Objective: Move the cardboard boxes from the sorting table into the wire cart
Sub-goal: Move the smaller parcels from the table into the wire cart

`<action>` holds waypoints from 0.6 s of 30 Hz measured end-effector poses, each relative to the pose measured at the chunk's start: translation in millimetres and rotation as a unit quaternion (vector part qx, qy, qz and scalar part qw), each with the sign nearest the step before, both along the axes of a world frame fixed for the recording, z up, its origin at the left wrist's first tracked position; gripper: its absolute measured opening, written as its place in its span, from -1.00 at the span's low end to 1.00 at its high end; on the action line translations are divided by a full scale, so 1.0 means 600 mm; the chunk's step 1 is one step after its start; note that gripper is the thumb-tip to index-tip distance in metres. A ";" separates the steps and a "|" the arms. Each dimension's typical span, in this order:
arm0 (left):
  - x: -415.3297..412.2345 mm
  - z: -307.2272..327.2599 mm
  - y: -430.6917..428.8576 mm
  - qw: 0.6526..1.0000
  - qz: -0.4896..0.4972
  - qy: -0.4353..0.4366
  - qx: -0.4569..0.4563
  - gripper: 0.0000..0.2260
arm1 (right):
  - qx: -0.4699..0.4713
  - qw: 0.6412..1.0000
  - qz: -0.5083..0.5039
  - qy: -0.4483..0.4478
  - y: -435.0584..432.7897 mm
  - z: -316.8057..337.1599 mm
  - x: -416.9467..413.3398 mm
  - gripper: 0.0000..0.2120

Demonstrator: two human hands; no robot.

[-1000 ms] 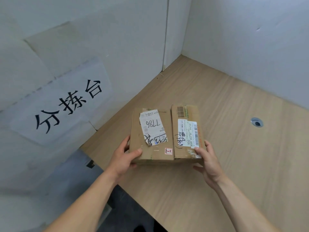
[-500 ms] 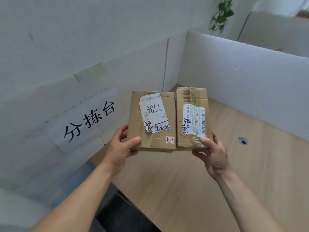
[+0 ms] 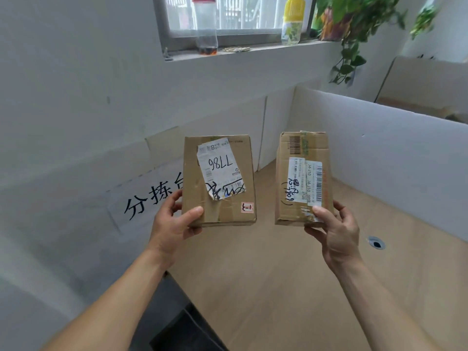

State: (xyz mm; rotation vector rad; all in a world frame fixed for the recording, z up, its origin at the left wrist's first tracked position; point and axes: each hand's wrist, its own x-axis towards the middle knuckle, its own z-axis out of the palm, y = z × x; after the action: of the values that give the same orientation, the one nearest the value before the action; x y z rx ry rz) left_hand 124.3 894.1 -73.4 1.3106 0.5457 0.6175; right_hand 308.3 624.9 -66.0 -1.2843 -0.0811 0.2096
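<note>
Two small cardboard boxes hang in the air above the wooden sorting table (image 3: 291,287). My left hand (image 3: 174,224) grips the near left corner of the wider box (image 3: 222,211), which carries a torn white label reading 7786. My right hand (image 3: 334,229) grips the near right corner of the narrower box (image 3: 285,158), which has a barcode label. A gap of about a hand's width separates the two boxes. No wire cart shows in this view.
White partition walls (image 3: 392,153) enclose the table at the back and left, one bearing a paper sign (image 3: 141,206) with black characters. A cable hole (image 3: 376,242) sits in the tabletop at right. Bottles (image 3: 206,24) and plants (image 3: 352,26) stand on the windowsill above.
Both boxes went from resting together on the table to being lifted well above it. They have since been pulled apart sideways. The camera has tilted up, revealing the window.
</note>
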 end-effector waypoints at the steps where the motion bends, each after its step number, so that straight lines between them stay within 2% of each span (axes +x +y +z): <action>1: -0.001 0.003 -0.007 1.000 0.008 -0.001 0.001 -0.41 | 0.000 1.000 0.003 -0.001 -0.003 0.002 0.003 -0.73; 7: 0.010 0.012 -0.071 1.000 0.026 -0.013 -0.002 -0.41 | -0.003 1.000 0.024 -0.016 -0.047 0.016 0.031 -0.74; 18: 0.085 0.025 -0.169 0.998 0.017 -0.045 -0.031 -0.56 | -0.021 0.999 -0.007 -0.029 -0.151 0.043 0.088 -0.70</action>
State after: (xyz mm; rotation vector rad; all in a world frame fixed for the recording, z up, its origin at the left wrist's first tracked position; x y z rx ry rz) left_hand 175.0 792.8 -58.4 1.2111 0.5106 0.6800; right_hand 361.0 534.0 -39.9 -1.3322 -0.1182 0.1633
